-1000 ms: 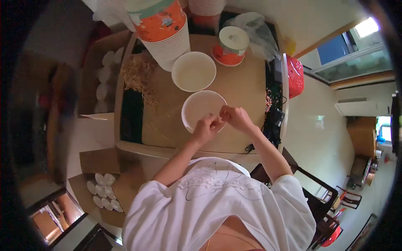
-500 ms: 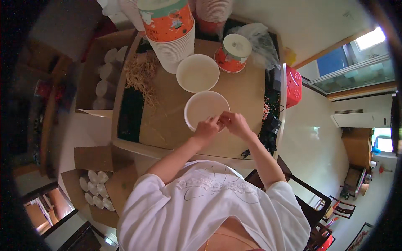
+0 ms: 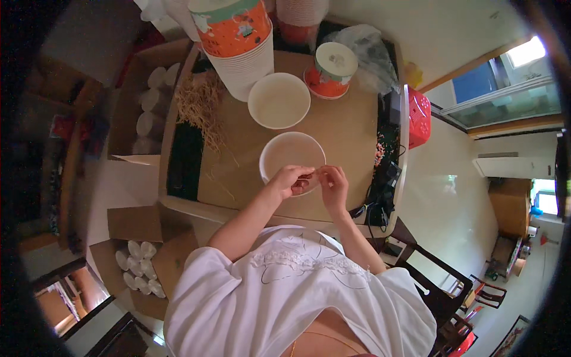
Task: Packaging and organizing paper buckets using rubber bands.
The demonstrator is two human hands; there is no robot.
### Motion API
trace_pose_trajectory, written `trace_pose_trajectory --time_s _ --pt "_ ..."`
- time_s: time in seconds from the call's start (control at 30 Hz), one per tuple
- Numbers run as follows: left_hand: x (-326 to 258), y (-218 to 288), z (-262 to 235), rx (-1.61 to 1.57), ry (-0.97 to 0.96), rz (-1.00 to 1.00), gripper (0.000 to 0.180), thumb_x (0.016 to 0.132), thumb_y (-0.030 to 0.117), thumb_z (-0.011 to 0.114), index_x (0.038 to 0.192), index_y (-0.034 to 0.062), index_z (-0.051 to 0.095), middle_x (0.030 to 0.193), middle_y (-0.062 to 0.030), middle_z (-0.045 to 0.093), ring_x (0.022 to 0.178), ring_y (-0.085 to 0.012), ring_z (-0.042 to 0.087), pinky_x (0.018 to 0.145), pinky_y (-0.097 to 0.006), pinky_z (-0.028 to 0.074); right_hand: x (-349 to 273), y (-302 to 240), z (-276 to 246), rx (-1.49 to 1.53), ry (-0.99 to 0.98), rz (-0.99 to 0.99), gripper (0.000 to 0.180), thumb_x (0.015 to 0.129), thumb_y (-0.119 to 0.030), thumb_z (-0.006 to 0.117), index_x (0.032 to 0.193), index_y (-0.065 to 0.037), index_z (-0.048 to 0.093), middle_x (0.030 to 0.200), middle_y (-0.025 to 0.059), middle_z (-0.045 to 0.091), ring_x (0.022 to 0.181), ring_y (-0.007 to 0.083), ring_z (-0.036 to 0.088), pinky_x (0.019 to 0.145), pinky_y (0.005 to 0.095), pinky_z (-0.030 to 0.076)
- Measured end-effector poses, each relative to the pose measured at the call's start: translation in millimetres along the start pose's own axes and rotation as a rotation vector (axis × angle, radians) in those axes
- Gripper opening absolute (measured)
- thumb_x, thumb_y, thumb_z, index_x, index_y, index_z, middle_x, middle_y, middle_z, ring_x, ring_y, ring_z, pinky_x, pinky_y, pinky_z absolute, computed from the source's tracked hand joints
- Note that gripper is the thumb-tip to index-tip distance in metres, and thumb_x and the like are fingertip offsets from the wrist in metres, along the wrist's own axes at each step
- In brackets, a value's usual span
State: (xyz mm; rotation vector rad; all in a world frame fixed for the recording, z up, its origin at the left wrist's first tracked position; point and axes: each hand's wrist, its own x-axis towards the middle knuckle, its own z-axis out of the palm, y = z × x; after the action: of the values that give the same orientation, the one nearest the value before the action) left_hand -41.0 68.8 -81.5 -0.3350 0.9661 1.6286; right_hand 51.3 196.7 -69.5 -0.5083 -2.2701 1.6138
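Head view: nearer white bowl lies beneath the fingers; rim partly hidden.

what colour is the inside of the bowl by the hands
The bowl is plain white inside, best seen in the head view.

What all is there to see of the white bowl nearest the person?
The white bowl is round and open-topped, with a pale rim and plain inside, perhaps paper. It stands upright on the brown sheet, just nearer than a similar bowl. The left hand and right hand partly hide its near rim; contact is unclear.
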Motion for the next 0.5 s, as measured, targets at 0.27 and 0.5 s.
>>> trace_pose_trajectory --time_s 0.27,0.5 --pt "-5 0 9 -0.107 0.051 -0.007 0.01 0.082 0.016 0.061 0.078 0.008 0.061 0.068 0.0014 0.055 0.051 -0.0046 0.046 0.04 -0.016 0.032 -11 -6 6 -0.009 0.078 -0.11 0.018 0.082 0.001 0.057 0.098 -0.004 0.063 0.093 0.0085 0.059 0.075 0.015 0.058 0.061 0.0238 0.046" --pt "-1 -5 -1 -0.009 0.068 0.045 0.008 0.08 0.011 0.064 0.085 0.0049 0.066 0.064 0.003 0.055 0.049 -0.0028 0.043 0.042 -0.016 0.031 -15 -4 3 -0.101 0.038 -0.154 0.026 0.082 0.002 0.054 0.105 -0.007 0.063 0.099 0.0098 0.059 0.081 0.0186 0.059 0.065 0.0245 0.047"
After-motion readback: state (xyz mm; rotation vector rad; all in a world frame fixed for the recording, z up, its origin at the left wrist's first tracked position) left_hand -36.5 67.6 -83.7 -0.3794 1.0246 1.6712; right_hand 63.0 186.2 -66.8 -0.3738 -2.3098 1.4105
